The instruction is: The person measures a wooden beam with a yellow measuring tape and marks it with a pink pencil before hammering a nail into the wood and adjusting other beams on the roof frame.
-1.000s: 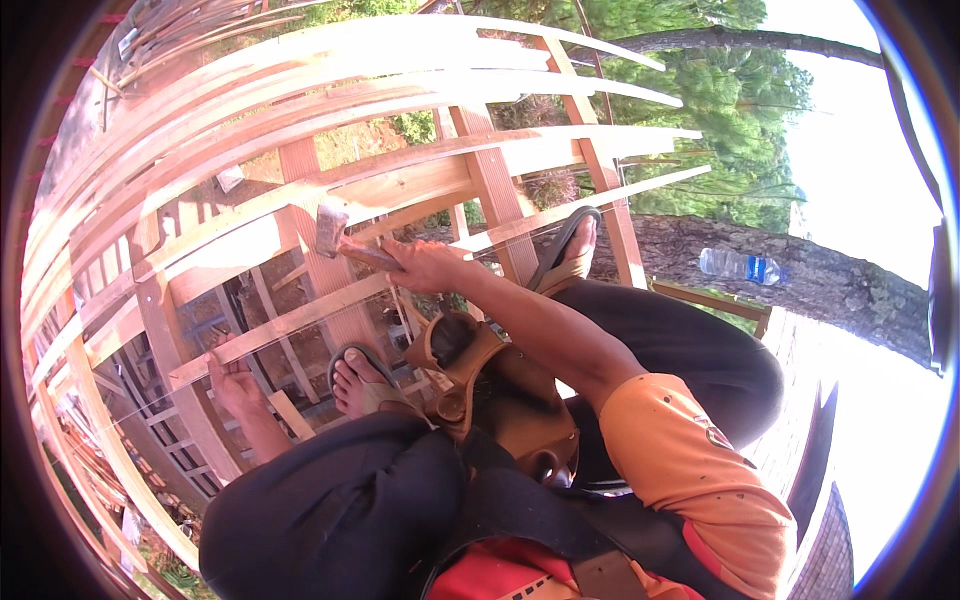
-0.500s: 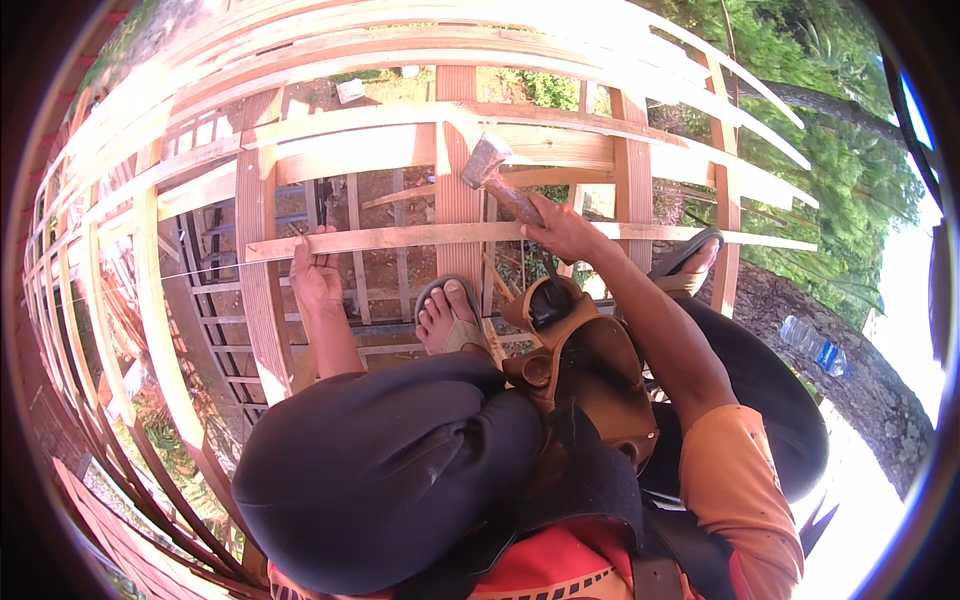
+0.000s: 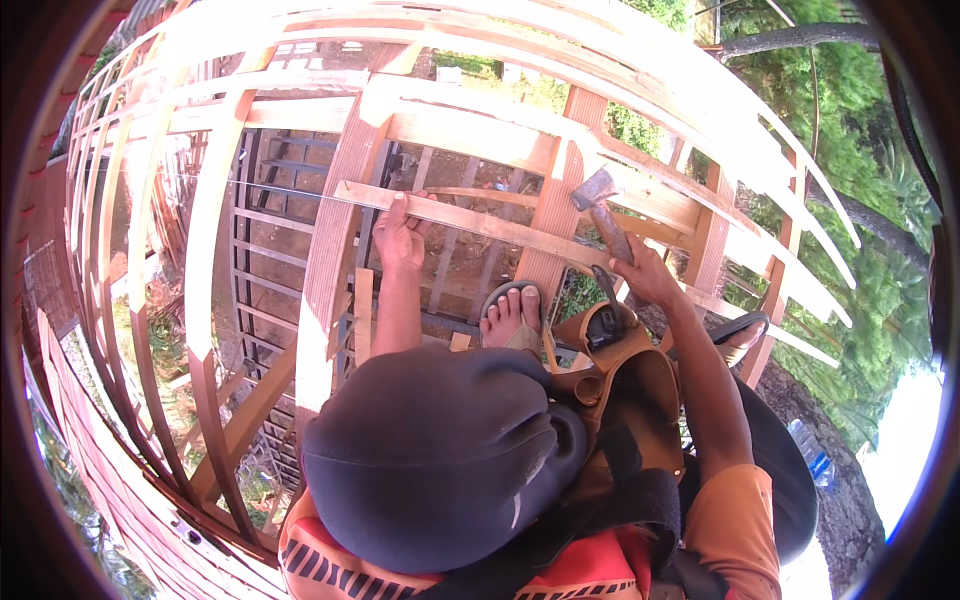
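Note:
A long narrow wooden batten (image 3: 480, 225) lies across the sloping rafters, its left end over a wide rafter (image 3: 338, 215). Just right of that end, my left hand (image 3: 398, 240) is closed around the batten, thumb over its top face and fingers partly hidden behind. My right hand (image 3: 648, 276) grips a hammer (image 3: 612, 232) by its worn handle, with the metal head (image 3: 597, 188) raised beyond the batten. A thin pale string (image 3: 270, 187) runs leftward from near the batten's left end.
Parallel battens curve across the far side. Between rafters, open gaps show dark metal framing (image 3: 265, 225) and ground far below. My sandaled foot (image 3: 512, 315) rests beside a rafter. A brown tool pouch (image 3: 625, 400) hangs at my waist. A plastic bottle (image 3: 812, 455) lies by a tree trunk (image 3: 845, 500).
The view has turned, shifting the scene rightward and tilting the batten. My left hand, earlier loosely open beneath the batten, now has its thumb over it. The hammer stays in my right hand.

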{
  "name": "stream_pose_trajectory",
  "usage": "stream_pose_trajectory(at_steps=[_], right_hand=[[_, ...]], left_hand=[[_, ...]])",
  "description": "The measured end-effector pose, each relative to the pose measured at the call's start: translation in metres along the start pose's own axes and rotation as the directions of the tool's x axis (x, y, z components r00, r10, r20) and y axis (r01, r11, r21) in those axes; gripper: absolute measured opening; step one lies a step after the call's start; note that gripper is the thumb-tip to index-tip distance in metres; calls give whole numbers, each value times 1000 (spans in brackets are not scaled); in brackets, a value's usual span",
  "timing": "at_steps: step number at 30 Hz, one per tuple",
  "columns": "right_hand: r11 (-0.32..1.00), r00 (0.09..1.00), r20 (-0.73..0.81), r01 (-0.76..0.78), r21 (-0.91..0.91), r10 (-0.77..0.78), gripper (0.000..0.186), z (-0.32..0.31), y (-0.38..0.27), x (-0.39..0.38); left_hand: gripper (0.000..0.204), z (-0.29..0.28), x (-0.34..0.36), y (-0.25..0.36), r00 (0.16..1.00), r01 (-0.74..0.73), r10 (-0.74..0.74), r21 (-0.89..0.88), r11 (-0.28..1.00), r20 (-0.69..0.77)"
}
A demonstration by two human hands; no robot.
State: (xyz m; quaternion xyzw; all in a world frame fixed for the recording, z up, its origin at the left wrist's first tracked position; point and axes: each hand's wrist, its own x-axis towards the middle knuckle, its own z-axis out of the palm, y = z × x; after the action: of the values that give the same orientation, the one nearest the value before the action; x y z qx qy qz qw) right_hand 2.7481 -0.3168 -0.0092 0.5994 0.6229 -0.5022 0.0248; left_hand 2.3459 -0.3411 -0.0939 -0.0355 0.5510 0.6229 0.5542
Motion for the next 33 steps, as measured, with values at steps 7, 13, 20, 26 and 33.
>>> stream_pose_trajectory(at_steps=[7,13,20,26,33], right_hand=[[999,1000,7,3,52,-4,45,3,12,4],[997,997,30,-70,39,68,44,-5,8,6],[997,997,-8,-78,14,78,56,0,9,3],[989,989,46,-145,24,144,48,-2,2,8],[995,998,-28,-54,-85,52,60,6,26,4]], left_hand=[[23,4,-2,0,1000,-4,3,-52,999,-17],[24,14,-2,4,1000,-10,9,-70,998,-21],[24,5,6,2,997,55,-60,-116,992,-41],[26,0,12,2,988,110,-124,-141,984,-91],[28,8,9,2,988,124,-129,-58,991,-80]])
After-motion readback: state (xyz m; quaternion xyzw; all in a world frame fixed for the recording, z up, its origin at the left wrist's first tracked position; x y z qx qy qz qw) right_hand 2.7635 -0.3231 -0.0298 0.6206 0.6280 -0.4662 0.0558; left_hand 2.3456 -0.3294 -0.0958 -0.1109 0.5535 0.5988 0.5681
